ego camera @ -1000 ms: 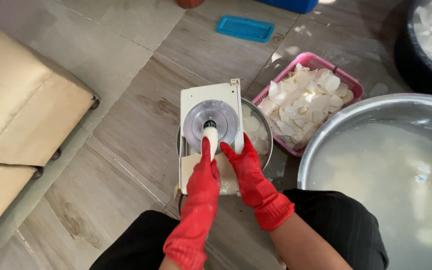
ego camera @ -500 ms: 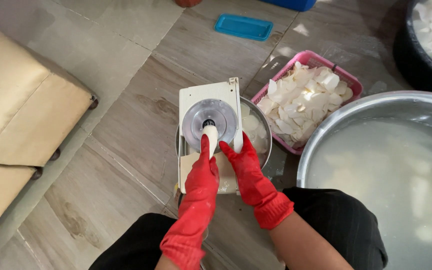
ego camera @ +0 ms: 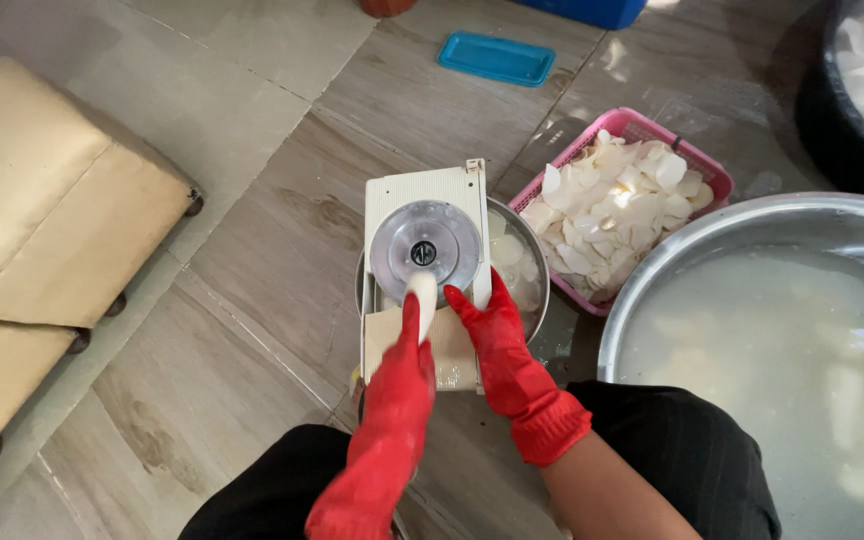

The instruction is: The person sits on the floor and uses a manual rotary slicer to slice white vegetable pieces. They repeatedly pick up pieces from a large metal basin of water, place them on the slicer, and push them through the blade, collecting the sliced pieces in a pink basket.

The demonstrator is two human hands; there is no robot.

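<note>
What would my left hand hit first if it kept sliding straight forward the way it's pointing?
Most likely the round metal blade disc of the slicer. The left hand points up the board, pressing a pale piece that already sits at the disc's lower edge.

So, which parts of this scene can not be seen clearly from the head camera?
- Small metal bowl: mostly hidden under the cream slicer.
- White piece: lower end covered by the left hand.
- Large steel basin and dark tub: cut off by the right edge.

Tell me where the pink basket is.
In the head view, the pink basket sits on the floor right of the slicer, beside the large metal basin, holding white slices.
</note>
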